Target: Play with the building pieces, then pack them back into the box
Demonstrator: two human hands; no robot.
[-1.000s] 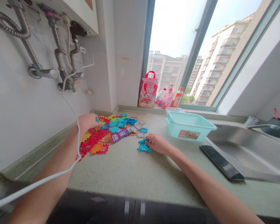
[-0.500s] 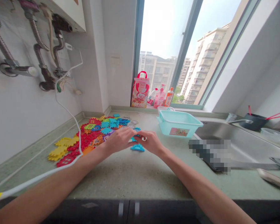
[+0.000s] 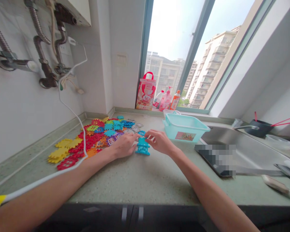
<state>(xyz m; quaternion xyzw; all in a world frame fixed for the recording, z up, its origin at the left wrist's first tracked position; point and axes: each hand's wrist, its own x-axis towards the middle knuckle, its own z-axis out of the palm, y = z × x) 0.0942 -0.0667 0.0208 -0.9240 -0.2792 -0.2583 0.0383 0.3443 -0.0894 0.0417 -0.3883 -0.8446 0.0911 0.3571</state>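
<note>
Light blue interlocking building plates (image 3: pixel 143 150) are joined into a small upright structure on the counter, between my hands. My left hand (image 3: pixel 125 143) has its curled fingertips at the upper left side of this structure. On the opposite side, my right hand (image 3: pixel 160 141) pinches at the upper right edge with thumb and index finger bent. The fingertips partly cover where they touch the plates. Left of my hands spreads a pile of interlocking plates (image 3: pixel 83 145) in red, yellow, blue, orange and purple.
A light turquoise plastic basin (image 3: pixel 187 127) stands to the right. Beyond it lies a steel sink (image 3: pixel 234 141), with a dark flat device (image 3: pixel 211 161) at its near edge. A white cable (image 3: pixel 83 141) crosses the plates and my left forearm. Bottles (image 3: pixel 166 101) line the windowsill.
My hands have moved slightly apart, from fingertips together over the blue structure to its two sides, so more of its top shows. The camera view has shifted a little.
</note>
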